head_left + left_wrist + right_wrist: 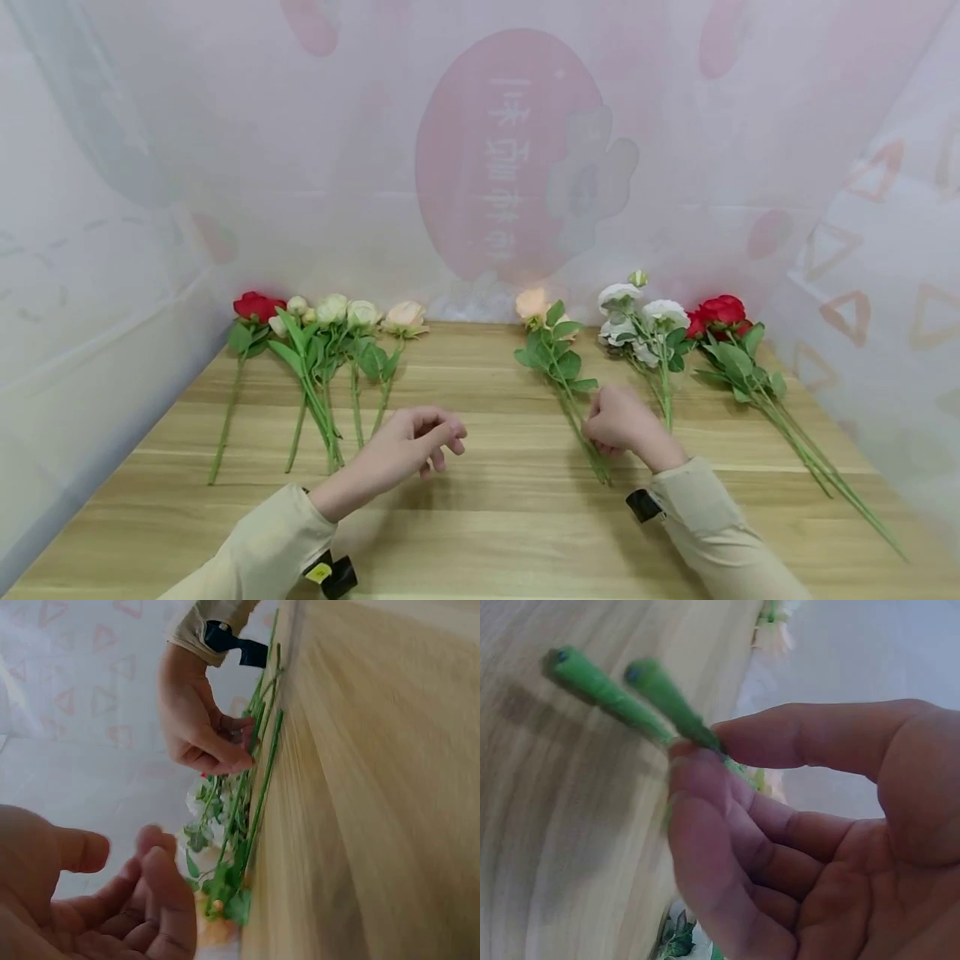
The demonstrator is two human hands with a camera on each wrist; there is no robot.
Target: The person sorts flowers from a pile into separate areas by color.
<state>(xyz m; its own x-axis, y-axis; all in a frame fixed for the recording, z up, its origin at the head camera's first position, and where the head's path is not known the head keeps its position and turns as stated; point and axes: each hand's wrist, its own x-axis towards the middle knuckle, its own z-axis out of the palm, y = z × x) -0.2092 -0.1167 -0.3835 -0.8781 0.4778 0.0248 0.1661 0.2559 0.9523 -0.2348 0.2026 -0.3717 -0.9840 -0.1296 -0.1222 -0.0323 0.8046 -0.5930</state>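
Between thumb and fingers my right hand [624, 423] pinches a green stem [664, 691] near its cut end, just above the table. A second stem [592, 681] lies beside it on the wood. These belong to the peach roses [532, 305], whose blooms point to the back wall; one bloom is partly hidden by leaves. My left hand [401, 450] hovers left of them over the table, fingers loosely bent, thumb apart from the fingertips, holding nothing. White flowers [665, 315] lie just right of the peach ones, partly behind my right hand.
On the wooden table [480, 533], red roses [723, 311] with long stems lie at the right. Toward the left are a red rose [258, 306], cream-green flowers [332, 309] and a pale peach rose [405, 317]. A printed cloth [360, 167] encloses the back and sides.
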